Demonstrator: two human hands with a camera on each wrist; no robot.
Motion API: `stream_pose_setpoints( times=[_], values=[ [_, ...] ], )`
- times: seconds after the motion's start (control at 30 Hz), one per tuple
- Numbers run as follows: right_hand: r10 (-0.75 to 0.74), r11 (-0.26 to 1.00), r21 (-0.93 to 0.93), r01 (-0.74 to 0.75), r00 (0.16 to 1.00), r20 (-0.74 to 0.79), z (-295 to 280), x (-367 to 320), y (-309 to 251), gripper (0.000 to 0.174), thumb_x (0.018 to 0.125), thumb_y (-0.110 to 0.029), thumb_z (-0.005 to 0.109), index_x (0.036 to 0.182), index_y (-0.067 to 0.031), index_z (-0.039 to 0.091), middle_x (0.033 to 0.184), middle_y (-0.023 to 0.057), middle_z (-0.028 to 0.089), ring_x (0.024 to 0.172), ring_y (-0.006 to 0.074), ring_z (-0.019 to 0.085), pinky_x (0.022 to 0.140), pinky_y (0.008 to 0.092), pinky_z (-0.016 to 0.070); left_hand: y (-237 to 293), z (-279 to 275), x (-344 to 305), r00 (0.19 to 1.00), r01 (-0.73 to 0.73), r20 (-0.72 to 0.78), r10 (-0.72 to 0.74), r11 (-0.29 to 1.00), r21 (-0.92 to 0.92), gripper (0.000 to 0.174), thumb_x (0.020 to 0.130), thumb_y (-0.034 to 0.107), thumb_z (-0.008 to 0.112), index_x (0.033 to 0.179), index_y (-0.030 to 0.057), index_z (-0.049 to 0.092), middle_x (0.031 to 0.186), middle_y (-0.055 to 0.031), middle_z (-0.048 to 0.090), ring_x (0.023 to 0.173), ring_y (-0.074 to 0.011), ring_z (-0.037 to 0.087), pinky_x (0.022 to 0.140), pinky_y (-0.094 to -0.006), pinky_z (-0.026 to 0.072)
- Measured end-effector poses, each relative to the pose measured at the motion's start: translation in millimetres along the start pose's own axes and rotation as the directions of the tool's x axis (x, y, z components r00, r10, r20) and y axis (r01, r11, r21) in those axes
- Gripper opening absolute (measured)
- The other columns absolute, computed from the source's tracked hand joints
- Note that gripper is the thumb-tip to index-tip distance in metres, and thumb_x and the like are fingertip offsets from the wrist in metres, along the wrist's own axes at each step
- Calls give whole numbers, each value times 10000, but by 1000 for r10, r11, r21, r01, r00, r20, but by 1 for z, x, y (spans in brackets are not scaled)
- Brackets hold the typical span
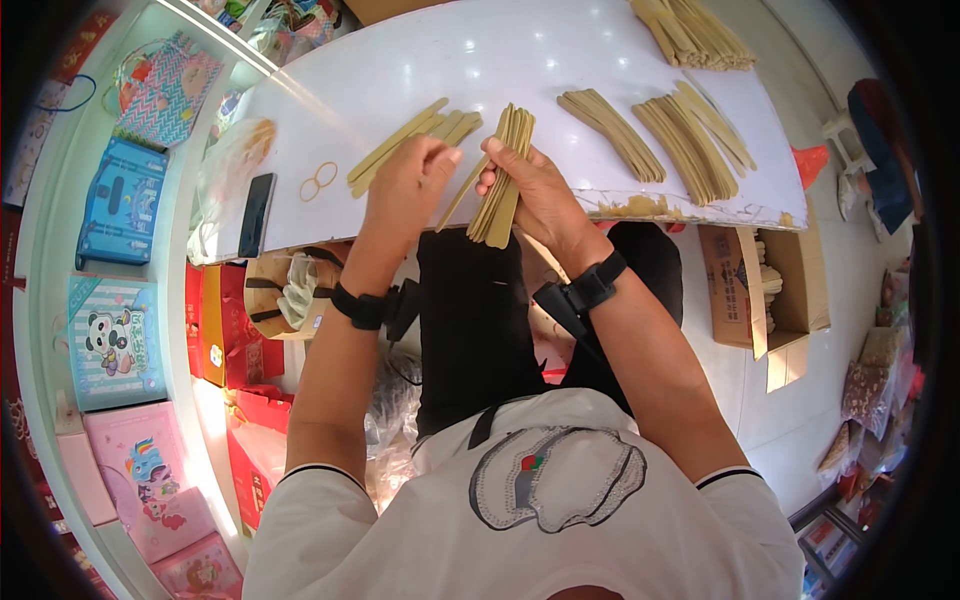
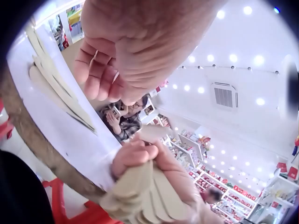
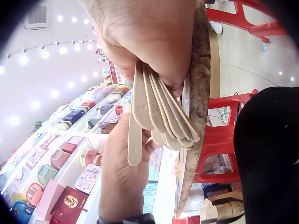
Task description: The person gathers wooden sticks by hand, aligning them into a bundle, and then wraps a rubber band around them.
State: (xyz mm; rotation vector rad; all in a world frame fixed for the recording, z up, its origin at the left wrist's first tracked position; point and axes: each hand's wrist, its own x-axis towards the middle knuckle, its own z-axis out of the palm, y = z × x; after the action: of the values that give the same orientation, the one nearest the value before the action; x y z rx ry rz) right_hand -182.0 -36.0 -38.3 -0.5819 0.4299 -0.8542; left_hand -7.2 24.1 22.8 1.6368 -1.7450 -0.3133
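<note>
Several flat wooden sticks [image 1: 502, 185] are fanned in the grip of the right hand [image 1: 545, 200], over the table's front edge; one stick angles out to the left. The right wrist view has the right hand [image 3: 145, 37] holding these sticks [image 3: 156, 107] by their upper part, rounded ends hanging down. Just left of the bundle, the left hand [image 1: 410, 185] is raised with loosely bent fingers. In the left wrist view the left hand [image 2: 145, 46] has nothing in its fingers, above the held sticks [image 2: 145, 193]. A loose stick pile [image 1: 390, 145] lies behind the left hand.
More stick piles [image 1: 612, 135] [image 1: 685, 150] lie right of the hands, another bundle [image 1: 695, 35] at the back right. Rubber bands [image 1: 318, 182] and a phone [image 1: 257, 215] rest on the left of the white table [image 1: 350, 80]. A cardboard box [image 1: 735, 285] stands below at right.
</note>
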Motion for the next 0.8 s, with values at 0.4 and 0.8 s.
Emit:
stream_pose_setpoints(
  times=[0.4,0.8],
  values=[
    [-8,1000,-19,9,1000,23,2,0,-1,246,1020,-274,646,1099,-68,539,1005,64,640,806,157,631,748,339,575,-62,4,36,997,0,67,-35,885,466,138,916,195,657,993,81,655,968,-124,673,904,-333,669,776,-440,534],
    [-11,1000,-21,11,1000,24,2,-2,-2,244,1025,-262,636,1112,-60,530,1014,75,640,823,161,632,758,343,574,-62,0,34,993,78,75,-95,975,208,140,923,164,684,988,68,606,928,-123,700,832,-304,686,743,-406,533]
  ],
)
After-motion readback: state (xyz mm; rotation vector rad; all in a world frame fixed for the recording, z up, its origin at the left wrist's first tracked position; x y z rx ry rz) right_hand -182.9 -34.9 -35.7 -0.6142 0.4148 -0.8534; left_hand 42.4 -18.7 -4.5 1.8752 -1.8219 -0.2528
